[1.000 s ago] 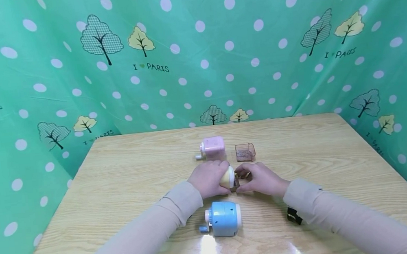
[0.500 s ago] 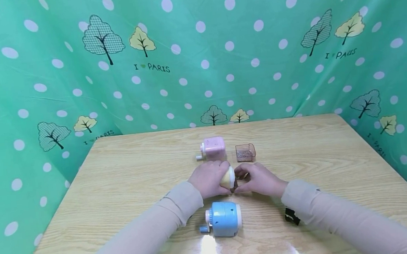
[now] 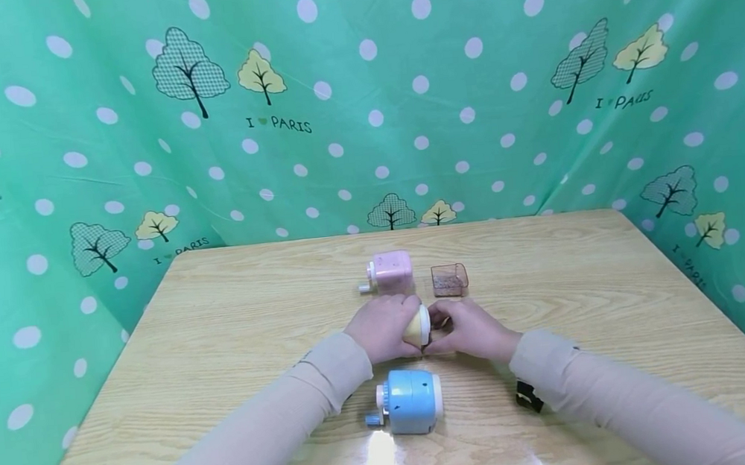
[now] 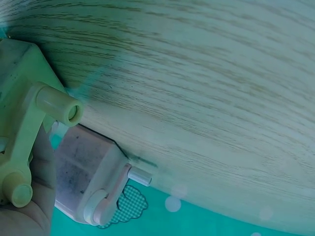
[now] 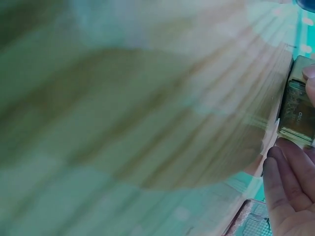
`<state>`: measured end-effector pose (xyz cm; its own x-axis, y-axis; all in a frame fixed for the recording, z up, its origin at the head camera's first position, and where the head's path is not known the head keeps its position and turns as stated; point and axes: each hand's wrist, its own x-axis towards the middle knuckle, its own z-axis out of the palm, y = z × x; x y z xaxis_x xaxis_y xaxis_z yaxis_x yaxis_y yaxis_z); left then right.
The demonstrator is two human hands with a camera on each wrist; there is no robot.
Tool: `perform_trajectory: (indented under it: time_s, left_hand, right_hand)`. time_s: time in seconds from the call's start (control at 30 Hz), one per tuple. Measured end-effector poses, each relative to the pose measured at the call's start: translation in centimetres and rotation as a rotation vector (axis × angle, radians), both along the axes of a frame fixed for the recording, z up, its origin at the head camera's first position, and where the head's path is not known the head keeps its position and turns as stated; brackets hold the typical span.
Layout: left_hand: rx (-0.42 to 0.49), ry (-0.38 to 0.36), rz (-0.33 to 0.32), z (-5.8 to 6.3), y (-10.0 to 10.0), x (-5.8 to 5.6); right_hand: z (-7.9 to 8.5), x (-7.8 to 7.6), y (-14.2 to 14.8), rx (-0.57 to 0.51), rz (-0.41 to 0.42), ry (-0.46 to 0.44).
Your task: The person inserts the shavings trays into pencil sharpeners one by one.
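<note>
My left hand (image 3: 382, 327) grips a yellow crank pencil sharpener (image 3: 414, 329), lying on its side with its white end towards the right. The sharpener's crank handle (image 4: 59, 104) shows up close in the left wrist view. At the white end, my right hand (image 3: 471, 331) holds a brownish see-through shavings drawer (image 5: 299, 114) between thumb and fingers. In the right wrist view this drawer sits in the sharpener's body, with fingertips (image 5: 283, 150) right at its edge. Most of the yellow body is hidden by my left hand in the head view.
A blue crank sharpener (image 3: 412, 401) lies nearer, in front of my hands. Behind them stands a pink one (image 3: 393, 271), with a reddish see-through drawer (image 3: 449, 280) of shavings beside it. A green dotted curtain (image 3: 365, 151) borders the wooden table (image 3: 270, 287).
My right hand has moved slightly left, pushing the drawer into the yellow sharpener, so less of it shows. My left hand and the other sharpeners have stayed in place.
</note>
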<state>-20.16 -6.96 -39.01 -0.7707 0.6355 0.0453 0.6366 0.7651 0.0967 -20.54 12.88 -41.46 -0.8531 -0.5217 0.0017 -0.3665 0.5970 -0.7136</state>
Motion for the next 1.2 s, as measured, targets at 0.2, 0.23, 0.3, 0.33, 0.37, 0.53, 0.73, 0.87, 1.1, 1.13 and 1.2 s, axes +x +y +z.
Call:
perform_trajectory:
  time_s: [0.2,0.23,0.3,0.33,0.37,0.53,0.73,0.87,1.1,1.13,1.2]
  left_hand:
    - [0.000,-0.010,0.003,-0.01,-0.05,0.12]
    - [0.001,-0.011,0.002,-0.01,-0.06,0.12]
    - [0.005,-0.007,-0.003,-0.11,-0.08,0.05]
    - [0.007,-0.004,-0.007,-0.16,-0.10,0.00]
    - [0.009,0.000,-0.010,-0.20,-0.12,-0.04]
    - [0.017,0.009,-0.022,-0.27,-0.24,-0.13]
    - [0.015,-0.013,-0.025,0.07,-0.16,-0.11]
    - [0.017,-0.030,-0.028,0.24,-0.04,-0.20]
    - [0.005,-0.029,-0.033,0.21,-0.26,-0.16]
    - [0.005,-0.026,-0.032,0.20,-0.31,-0.10]
    - [0.008,-0.018,-0.033,0.24,-0.41,0.06]
  right_hand:
    - [0.02,0.06,-0.29,0.005,-0.001,0.006]
    - [0.01,0.05,-0.33,0.006,-0.003,0.006]
    - [0.03,0.06,-0.45,0.005,-0.005,0.008]
    - [0.04,0.07,-0.50,0.003,-0.008,0.008]
    - [0.07,0.06,-0.53,0.001,-0.005,0.014]
    - [0.11,0.11,-0.69,-0.009,-0.005,0.009]
    - [-0.04,0.09,-0.48,-0.010,-0.006,0.008]
    - [0.04,0.11,-0.29,-0.002,-0.005,0.022]
    - [0.39,0.00,-0.33,0.041,0.022,0.016]
    - [0.49,-0.04,-0.31,0.047,0.030,0.002]
    - [0.80,-0.08,-0.28,0.066,0.040,-0.025]
